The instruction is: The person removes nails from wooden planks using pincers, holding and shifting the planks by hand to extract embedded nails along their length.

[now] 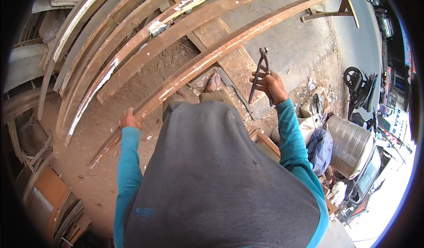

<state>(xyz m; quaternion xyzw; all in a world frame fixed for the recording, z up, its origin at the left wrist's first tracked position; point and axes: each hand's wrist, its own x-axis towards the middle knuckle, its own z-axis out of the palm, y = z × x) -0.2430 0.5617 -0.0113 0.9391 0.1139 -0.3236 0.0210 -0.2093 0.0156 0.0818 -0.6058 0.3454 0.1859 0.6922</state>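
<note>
A long reddish-brown wooden beam, with worn patches of white paint along its edge, runs from the lower left up to the far right. My left hand is closed on the beam near its lower left end, fingers curled over the edge. On the other side, my right hand holds dark metal pincers above the ground, apart from the beam. Their rounded jaws point away from me, and the two handles are spread, one passing under my fingers. My palm hides part of the other handle.
Several more paint-flaked beams lie side by side beyond this one. Scrap timber is piled at the left. A ribbed metal drum and a blue cloth bundle are at the right, near a parked motorcycle. My sandalled foot is below the beam.
</note>
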